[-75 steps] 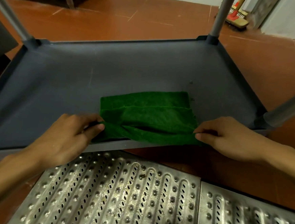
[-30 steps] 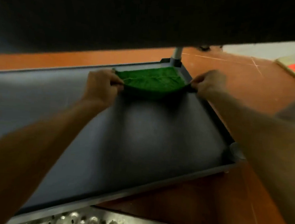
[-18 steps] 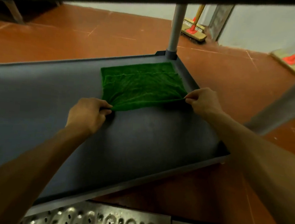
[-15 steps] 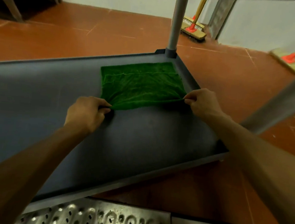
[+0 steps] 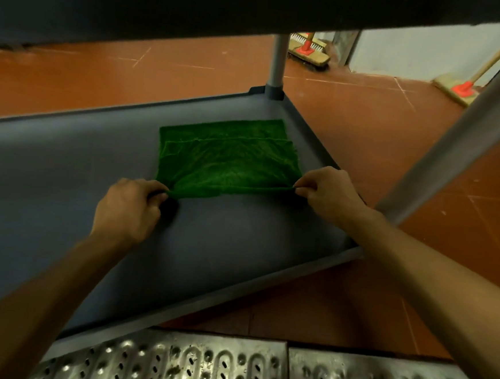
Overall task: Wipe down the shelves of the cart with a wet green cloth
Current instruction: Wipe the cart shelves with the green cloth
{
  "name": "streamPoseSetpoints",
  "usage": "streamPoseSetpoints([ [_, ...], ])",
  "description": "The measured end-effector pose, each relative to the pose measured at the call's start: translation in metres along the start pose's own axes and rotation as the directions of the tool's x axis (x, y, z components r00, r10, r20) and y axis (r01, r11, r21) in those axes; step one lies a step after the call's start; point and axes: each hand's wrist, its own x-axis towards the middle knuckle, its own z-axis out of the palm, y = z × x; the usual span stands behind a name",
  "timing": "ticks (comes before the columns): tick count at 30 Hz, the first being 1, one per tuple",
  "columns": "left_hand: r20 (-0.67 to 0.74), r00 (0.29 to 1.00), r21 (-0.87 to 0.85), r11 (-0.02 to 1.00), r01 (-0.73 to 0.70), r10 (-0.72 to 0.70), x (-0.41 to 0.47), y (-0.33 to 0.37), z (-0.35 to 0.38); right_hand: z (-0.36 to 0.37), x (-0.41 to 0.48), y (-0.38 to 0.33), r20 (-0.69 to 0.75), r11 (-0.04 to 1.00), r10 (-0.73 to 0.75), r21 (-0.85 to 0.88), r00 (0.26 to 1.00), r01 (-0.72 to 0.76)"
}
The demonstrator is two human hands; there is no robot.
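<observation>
Currently: green cloth (image 5: 230, 161) spread flat at the far right corner of the cart's lower shelf (image 5: 64, 174), drawn slightly nearer than half a second ago. Left hand (image 5: 127, 209) and right hand (image 5: 329, 192) each pinch a near corner. Judgement: wiping pull under way.

Green cloth (image 5: 227, 160) looking nappy, matt, creased. Shelf (image 5: 49, 179) showing smooth, matt grey plastic. Post (image 5: 278, 61) at 12 o'clock appearing dull brushed metal. Grating (image 5: 228, 370) at 6 o'clock gleaming, perforated, studded steel. Floor (image 5: 353, 116) looking smooth terracotta tile.

no readable text, label, brand or number shows anywhere.
</observation>
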Motion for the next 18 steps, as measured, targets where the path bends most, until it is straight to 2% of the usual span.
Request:
streamPoseSetpoints([
  [8,0.028,0.998,0.015,0.998,-0.064,0.063,-0.019,-0.006,0.002,0.005,-0.028,0.000,-0.009,0.999,-0.017,0.046,1.000,0.018],
  [10,0.035,0.998,0.008,0.998,-0.060,0.060,-0.025,-0.008,0.000,0.008,-0.037,-0.002,0.005,0.999,-0.026,0.019,1.000,0.026],
  [14,0.074,0.995,0.012,0.998,-0.065,0.064,-0.032,-0.009,-0.007,0.013,-0.048,-0.005,0.089,0.984,-0.088,-0.148,0.992,0.100],
  [18,0.104,0.989,0.017,0.994,-0.108,0.106,-0.043,-0.011,-0.020,0.008,-0.055,-0.007,0.153,0.987,-0.092,-0.114,0.984,0.110],
])
